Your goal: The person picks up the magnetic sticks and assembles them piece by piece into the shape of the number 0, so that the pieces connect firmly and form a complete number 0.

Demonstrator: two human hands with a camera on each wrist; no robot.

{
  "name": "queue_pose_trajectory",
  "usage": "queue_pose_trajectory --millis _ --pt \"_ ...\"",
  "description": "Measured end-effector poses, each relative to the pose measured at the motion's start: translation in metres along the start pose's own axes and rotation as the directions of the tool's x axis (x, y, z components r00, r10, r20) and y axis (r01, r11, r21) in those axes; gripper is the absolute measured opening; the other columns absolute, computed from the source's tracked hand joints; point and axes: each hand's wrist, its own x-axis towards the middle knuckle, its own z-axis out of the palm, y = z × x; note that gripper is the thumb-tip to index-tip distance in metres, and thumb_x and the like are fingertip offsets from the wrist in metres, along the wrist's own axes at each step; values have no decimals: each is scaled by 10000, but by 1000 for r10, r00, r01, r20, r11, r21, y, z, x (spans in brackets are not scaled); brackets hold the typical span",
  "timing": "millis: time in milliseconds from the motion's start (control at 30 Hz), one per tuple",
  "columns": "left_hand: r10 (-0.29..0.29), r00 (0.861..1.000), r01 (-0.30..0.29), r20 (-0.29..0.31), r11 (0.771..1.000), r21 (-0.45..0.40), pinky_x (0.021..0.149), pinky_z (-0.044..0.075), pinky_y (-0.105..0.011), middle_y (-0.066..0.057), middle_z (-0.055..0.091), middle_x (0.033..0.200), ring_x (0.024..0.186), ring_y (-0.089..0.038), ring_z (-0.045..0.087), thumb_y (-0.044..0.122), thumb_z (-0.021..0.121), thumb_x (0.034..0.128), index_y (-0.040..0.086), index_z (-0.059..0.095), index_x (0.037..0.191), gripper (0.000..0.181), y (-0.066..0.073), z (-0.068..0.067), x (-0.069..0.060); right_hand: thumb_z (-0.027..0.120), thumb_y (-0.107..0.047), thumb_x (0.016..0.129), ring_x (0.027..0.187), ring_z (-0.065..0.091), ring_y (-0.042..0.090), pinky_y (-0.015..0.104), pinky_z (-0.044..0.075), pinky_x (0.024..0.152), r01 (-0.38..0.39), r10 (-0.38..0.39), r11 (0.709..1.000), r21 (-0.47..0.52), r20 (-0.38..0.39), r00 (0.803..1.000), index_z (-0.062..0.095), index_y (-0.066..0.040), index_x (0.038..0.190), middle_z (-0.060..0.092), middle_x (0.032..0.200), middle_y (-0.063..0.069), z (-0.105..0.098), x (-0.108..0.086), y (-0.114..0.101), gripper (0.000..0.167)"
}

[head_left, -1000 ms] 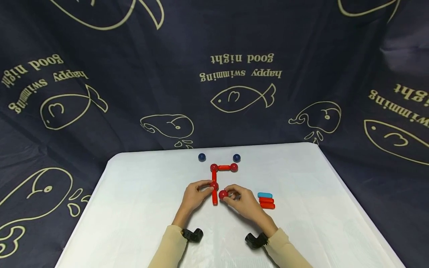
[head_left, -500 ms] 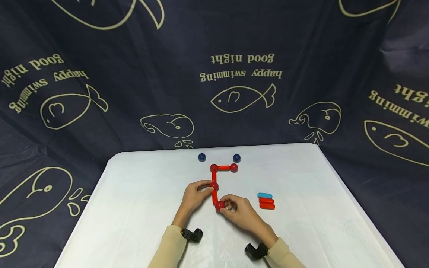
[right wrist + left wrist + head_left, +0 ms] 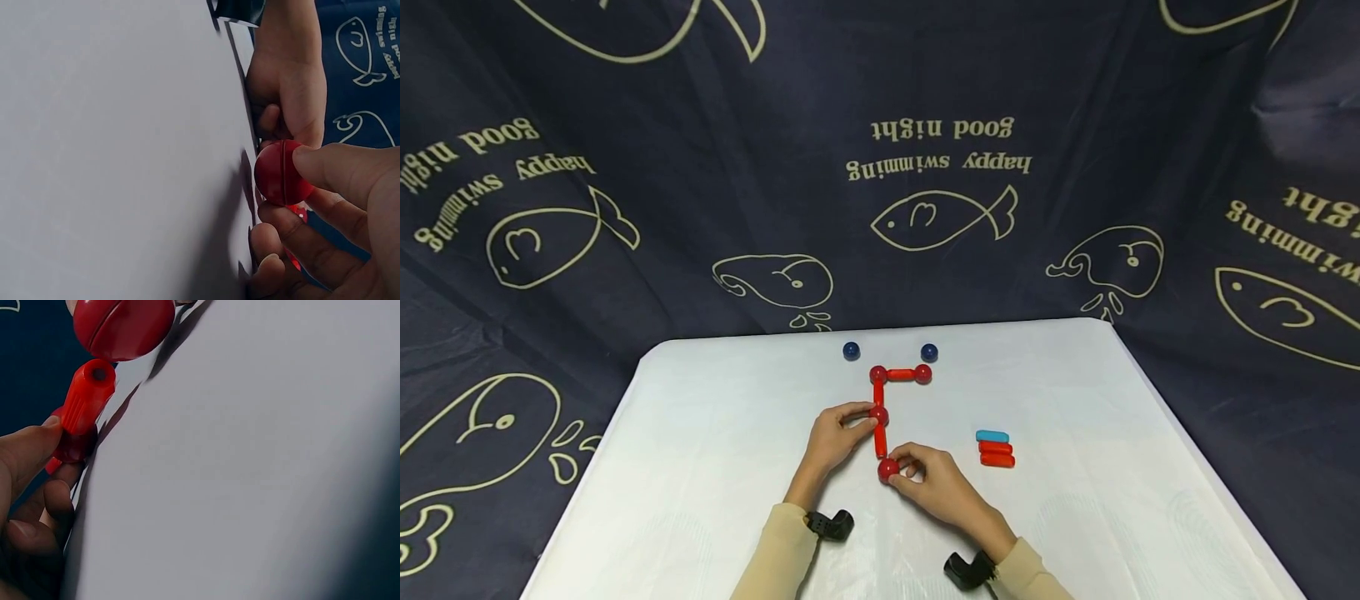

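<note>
My left hand (image 3: 837, 437) pinches the middle red ball (image 3: 878, 415) of a chain of red balls and rods on the table. From that ball a red rod (image 3: 880, 442) points toward me, its bare end showing a dark round centre in the left wrist view. Between thumb and fingers my right hand (image 3: 936, 483) holds another red ball (image 3: 275, 172), just off the near end of this rod. Farther up, a second rod (image 3: 878, 392) joins the middle ball to a corner ball (image 3: 877, 374); a rod (image 3: 901, 375) runs right from there to an end ball (image 3: 922, 374).
Two dark blue balls, one left (image 3: 851, 351) and one right (image 3: 928, 352), lie near the table's far edge. Right of my right hand are a light blue rod (image 3: 992, 436) and two red rods (image 3: 997, 459) side by side. A dark printed cloth (image 3: 940, 283) hangs behind the white table (image 3: 1075, 400).
My right hand has brought its red ball toward me and slightly left, from beside the near rod to that rod's near end. The left hand has stayed on the middle ball.
</note>
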Motion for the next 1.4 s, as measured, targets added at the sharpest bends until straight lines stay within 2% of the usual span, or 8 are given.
queue_pose_trajectory --millis 333,567,800,1033,1133,1200,1267,1400 --pt "-26 1000 26 9 1000 -12 512 521 -235 -55 778 1152 551 -69 579 266 782 927 188 775 1195 279 2 0 -2 775 -202 935 804 593 37 228 532 715 7 -7 1000 3 12 1000 729 -145 1108 732 992 -57 3 0 1 189" --pt "-2 1000 2 12 1000 -3 512 507 -230 -57 781 1139 579 -60 576 266 772 934 167 771 1203 286 3 0 -2 768 -171 937 788 589 47 218 526 698 24 -24 1000 -3 4 1000 725 -135 1117 733 990 -48 5 4 1 188" --pt "-19 1000 19 0 1000 9 520 511 -228 -53 783 1132 547 -61 588 282 780 925 187 773 1200 290 2 1 -3 772 -163 935 764 571 40 203 503 672 23 -23 999 -32 -4 1000 724 -127 1124 717 961 -47 7 4 2 198" --pt "7 1000 -7 -12 1000 2 505 528 -271 -78 783 1126 520 -104 595 274 778 928 148 773 1195 296 3 1 -3 751 -167 947 821 603 57 260 547 737 14 -13 998 -65 14 1000 712 -104 1175 738 1015 -21 -3 3 1 240" --pt "19 999 -18 -33 1000 13 731 593 -352 -37 791 1103 776 -170 725 276 788 918 168 783 1174 278 2 0 -2 754 -174 946 873 631 87 285 558 787 10 -9 996 -90 17 1000 708 -88 1204 740 1038 -4 -10 3 1 276" --pt "23 999 -23 -40 1000 19 906 568 -409 -15 794 1093 999 -200 735 279 793 914 180 786 1169 274 2 0 -1 755 -167 944 902 647 119 304 562 812 17 -15 994 -108 18 1000 705 -78 1217 739 1059 9 -15 2 1 292" --pt "26 999 -25 -41 999 28 967 540 -407 -2 794 1093 1115 -180 702 291 791 915 192 787 1168 272 1 1 -1 760 -158 938 926 660 146 326 567 838 23 -21 992 -128 13 1000 705 -73 1224 740 1084 18 -20 0 2 303" --pt "12 1000 -12 -26 1000 18 668 580 -310 -40 789 1112 794 -148 698 291 787 921 180 781 1178 280 1 1 -1 771 -163 926 943 665 167 354 580 856 13 -14 985 -170 -5 1000 705 -73 1230 737 1119 15 -31 -3 3 323"
